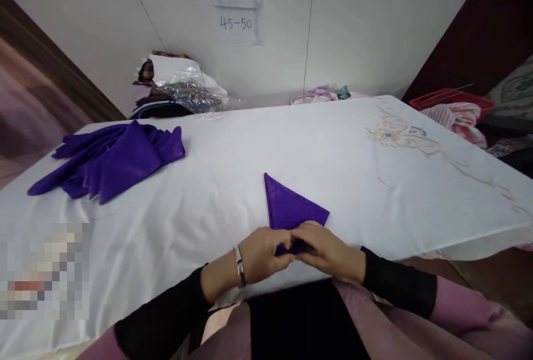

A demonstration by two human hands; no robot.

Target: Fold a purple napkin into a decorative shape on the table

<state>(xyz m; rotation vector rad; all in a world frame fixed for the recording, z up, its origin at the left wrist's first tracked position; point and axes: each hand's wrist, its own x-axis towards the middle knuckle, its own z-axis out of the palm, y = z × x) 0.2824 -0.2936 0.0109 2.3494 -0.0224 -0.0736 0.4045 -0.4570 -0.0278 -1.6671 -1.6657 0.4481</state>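
Observation:
A purple cloth napkin (291, 204) lies near the front edge of the table, folded to a pointed, roughly triangular shape. Its near end is lifted a little between my two hands. My left hand (266, 252), with a silver bracelet at the wrist, pinches that near end between thumb and fingers. From the other side my right hand (322, 249) grips the same part, its fingertips meeting those of the left. The fold between the fingers is partly hidden.
A heap of purple napkins (120, 160) lies on the left of the white tablecloth (233, 166). Folded fabrics and plastic wrap (179, 85) are piled by the wall. A red basket (449, 96) with striped cloth stands beyond the right edge. Handwritten paper signs (237, 5) hang on the wall.

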